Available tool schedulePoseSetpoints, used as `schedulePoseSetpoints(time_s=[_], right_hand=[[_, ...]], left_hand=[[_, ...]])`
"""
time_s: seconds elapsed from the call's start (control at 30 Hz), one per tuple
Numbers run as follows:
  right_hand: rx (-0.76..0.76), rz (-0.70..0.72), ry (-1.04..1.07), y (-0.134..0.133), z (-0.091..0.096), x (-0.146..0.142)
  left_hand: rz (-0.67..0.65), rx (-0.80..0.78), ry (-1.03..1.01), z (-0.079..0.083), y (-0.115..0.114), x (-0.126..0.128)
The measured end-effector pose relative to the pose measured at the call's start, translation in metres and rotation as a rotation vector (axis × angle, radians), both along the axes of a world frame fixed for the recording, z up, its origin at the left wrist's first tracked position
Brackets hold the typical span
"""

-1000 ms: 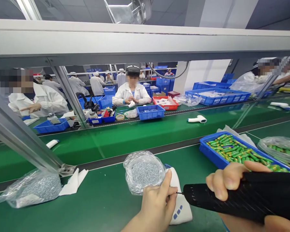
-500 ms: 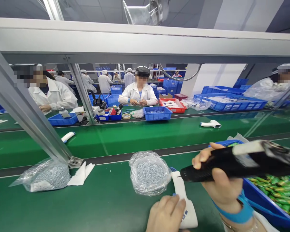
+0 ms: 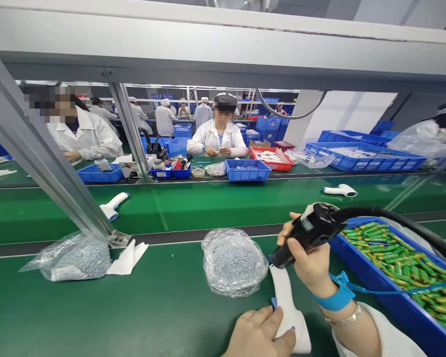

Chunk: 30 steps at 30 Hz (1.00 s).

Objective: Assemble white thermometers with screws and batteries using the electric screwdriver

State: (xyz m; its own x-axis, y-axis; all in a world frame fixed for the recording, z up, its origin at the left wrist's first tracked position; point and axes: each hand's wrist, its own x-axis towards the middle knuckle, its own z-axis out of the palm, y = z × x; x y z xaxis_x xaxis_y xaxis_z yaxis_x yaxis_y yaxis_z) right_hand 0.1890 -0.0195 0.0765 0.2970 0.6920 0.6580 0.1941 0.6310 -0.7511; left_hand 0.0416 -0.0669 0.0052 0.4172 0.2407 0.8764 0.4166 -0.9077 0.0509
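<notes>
My right hand [image 3: 308,260] is wrapped round a black electric screwdriver [image 3: 301,238], its cable running off to the right. The tool is tilted, its nose over the handle end of a white handheld thermometer housing [image 3: 285,292]; whether the bit touches is hidden. The housing lies on the green bench with a blue trigger on its side. My left hand [image 3: 258,329] holds its wider lower end against the bench, thumb and fingers on the near and left sides. Left of the handle end sits an open clear plastic bag of small screws [image 3: 235,261].
A blue bin of green batteries [image 3: 401,258] stands at the right. Another bag of screws [image 3: 80,260] and a white paper [image 3: 128,258] lie near the metal post [image 3: 70,163]. White housings [image 3: 340,190] lie on the green conveyor. Co-workers sit opposite.
My right hand has swung the screwdriver from nearly level to a steeper tilt over the housing's handle end. A housing on the conveyor's left shows more from behind the post. The view has shifted slightly.
</notes>
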Motion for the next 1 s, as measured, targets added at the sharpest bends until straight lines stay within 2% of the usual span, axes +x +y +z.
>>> schedulePoseSetpoints(time_s=[0.23, 0.43, 0.67, 0.87, 1.0], right_hand=[[-0.063, -0.008, -0.055, 0.009, -0.004, 0.001], [-0.122, 0.037, -0.089, 0.012, -0.004, 0.005], [-0.2, 0.126, -0.104, 0.011, -0.005, 0.003], [-0.174, 0.125, -0.062, 0.013, -0.001, 0.005], [-0.135, 0.101, -0.025, 0.015, 0.001, 0.004]], left_hand=[[0.035, -0.019, -0.012, -0.002, -0.004, 0.003], [0.006, -0.062, 0.075, -0.005, -0.007, 0.0], [-0.011, -0.127, 0.181, 0.005, -0.01, -0.008], [-0.056, -0.178, 0.293, 0.009, -0.007, -0.014], [-0.06, -0.168, 0.292, 0.004, -0.009, -0.014]])
